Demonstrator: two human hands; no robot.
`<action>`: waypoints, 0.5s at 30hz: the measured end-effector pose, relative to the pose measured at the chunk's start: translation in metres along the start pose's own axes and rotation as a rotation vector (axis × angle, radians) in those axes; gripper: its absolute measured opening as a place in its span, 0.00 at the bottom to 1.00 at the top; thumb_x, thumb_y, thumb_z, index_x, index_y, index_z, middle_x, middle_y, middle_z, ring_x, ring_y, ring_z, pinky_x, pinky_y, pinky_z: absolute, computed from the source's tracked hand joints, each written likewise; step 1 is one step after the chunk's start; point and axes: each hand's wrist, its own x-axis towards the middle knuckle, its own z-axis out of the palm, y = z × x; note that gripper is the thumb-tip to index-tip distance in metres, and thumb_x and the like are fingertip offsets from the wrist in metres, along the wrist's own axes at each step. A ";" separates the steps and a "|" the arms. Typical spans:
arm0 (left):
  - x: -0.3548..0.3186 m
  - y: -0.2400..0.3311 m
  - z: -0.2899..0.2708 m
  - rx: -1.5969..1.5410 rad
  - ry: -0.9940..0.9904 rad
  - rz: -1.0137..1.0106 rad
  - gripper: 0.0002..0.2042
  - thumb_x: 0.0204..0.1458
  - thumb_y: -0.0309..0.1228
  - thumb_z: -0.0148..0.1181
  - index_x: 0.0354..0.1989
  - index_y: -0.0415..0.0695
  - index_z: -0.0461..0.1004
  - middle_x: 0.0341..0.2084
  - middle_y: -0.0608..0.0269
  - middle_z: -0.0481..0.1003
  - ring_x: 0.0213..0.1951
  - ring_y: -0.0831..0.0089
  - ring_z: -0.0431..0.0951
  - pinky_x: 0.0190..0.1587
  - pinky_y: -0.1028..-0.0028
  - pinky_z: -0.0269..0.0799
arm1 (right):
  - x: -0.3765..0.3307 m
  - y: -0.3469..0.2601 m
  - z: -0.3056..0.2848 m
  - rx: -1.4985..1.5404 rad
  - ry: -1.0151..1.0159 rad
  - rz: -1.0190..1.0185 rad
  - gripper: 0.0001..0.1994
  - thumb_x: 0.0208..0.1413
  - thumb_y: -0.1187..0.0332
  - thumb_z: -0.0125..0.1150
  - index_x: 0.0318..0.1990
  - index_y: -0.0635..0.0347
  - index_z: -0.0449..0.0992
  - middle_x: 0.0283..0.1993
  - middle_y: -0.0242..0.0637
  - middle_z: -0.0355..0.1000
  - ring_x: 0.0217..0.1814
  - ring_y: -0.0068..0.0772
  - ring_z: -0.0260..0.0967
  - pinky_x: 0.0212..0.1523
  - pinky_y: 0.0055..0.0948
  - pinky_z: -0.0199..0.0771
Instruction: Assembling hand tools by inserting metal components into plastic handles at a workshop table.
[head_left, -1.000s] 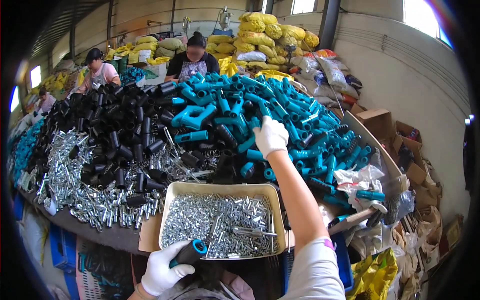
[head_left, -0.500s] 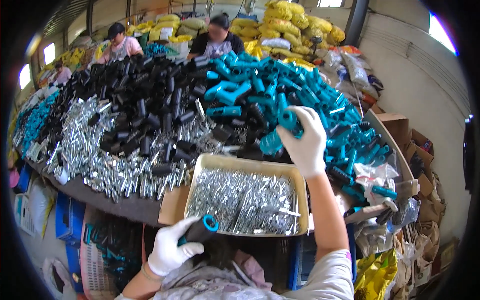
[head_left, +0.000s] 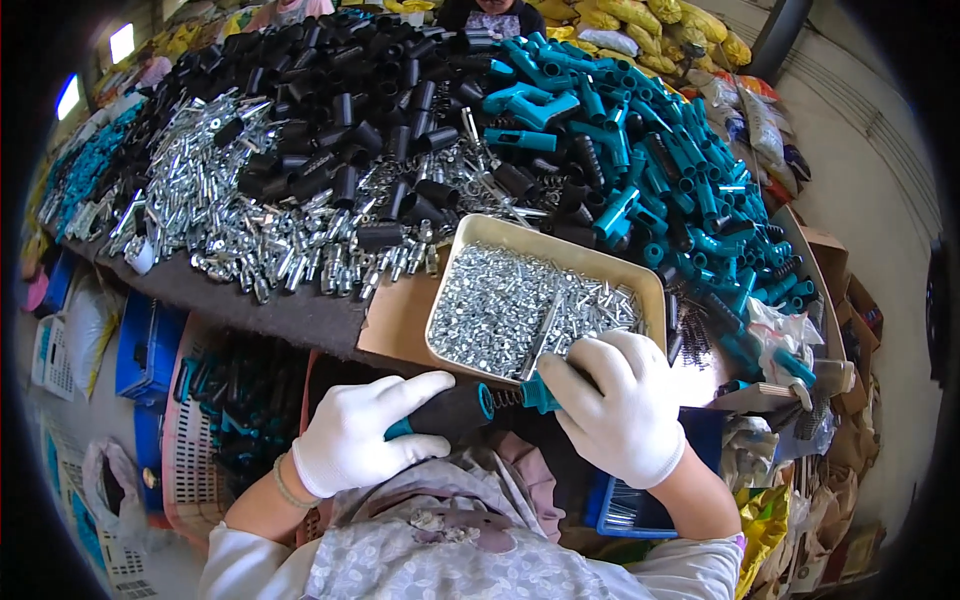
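Observation:
Both my hands wear white knitted gloves and meet at the near edge of the table. My left hand [head_left: 365,435] is closed round a black sleeve [head_left: 447,412] with a teal ring at its end, lying nearly sideways. My right hand [head_left: 625,405] grips a teal plastic part [head_left: 540,394], mostly hidden by its fingers. A dark coil spring [head_left: 507,398] bridges the gap between the teal part and the sleeve's open end. Just beyond my hands, a cream tray [head_left: 560,246] holds small shiny metal pieces [head_left: 495,300] and pins.
Heaps of black sleeves [head_left: 330,110], teal plastic parts [head_left: 670,150] and silvery metal fittings [head_left: 205,165] cover the table beyond. A pink basket [head_left: 195,470] is below left, a blue crate [head_left: 640,510] below right. Another person [head_left: 490,15] sits across.
The view has tipped downward. My right hand has come from the teal heap to my left hand, bringing the teal part to the sleeve. The spring now shows between them.

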 end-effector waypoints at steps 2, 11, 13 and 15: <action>0.000 0.003 -0.008 0.118 -0.056 0.014 0.30 0.38 0.39 0.75 0.54 0.44 0.75 0.22 0.61 0.72 0.23 0.63 0.77 0.26 0.68 0.72 | 0.007 -0.007 -0.002 -0.060 -0.038 -0.099 0.16 0.41 0.67 0.60 0.41 0.57 0.78 0.34 0.32 0.65 0.35 0.33 0.66 0.34 0.32 0.68; -0.018 -0.015 -0.018 -0.282 -0.153 0.025 0.29 0.44 0.42 0.73 0.54 0.41 0.75 0.28 0.55 0.77 0.26 0.57 0.79 0.30 0.67 0.75 | 0.010 -0.003 -0.002 1.363 -0.591 0.647 0.31 0.46 0.60 0.76 0.57 0.64 0.73 0.44 0.41 0.78 0.48 0.30 0.76 0.53 0.31 0.75; -0.024 -0.023 -0.015 -0.329 -0.130 0.018 0.29 0.44 0.43 0.73 0.54 0.42 0.75 0.29 0.54 0.78 0.27 0.56 0.79 0.31 0.67 0.75 | 0.012 -0.011 0.001 1.189 -0.676 0.553 0.27 0.46 0.60 0.75 0.52 0.64 0.77 0.43 0.41 0.79 0.44 0.31 0.78 0.49 0.29 0.76; -0.027 -0.029 -0.016 -0.275 -0.214 0.030 0.29 0.45 0.44 0.73 0.55 0.43 0.75 0.32 0.51 0.79 0.29 0.55 0.80 0.33 0.66 0.76 | 0.005 -0.029 0.009 0.686 -0.431 0.196 0.24 0.46 0.61 0.73 0.51 0.60 0.77 0.38 0.41 0.77 0.35 0.36 0.78 0.35 0.31 0.78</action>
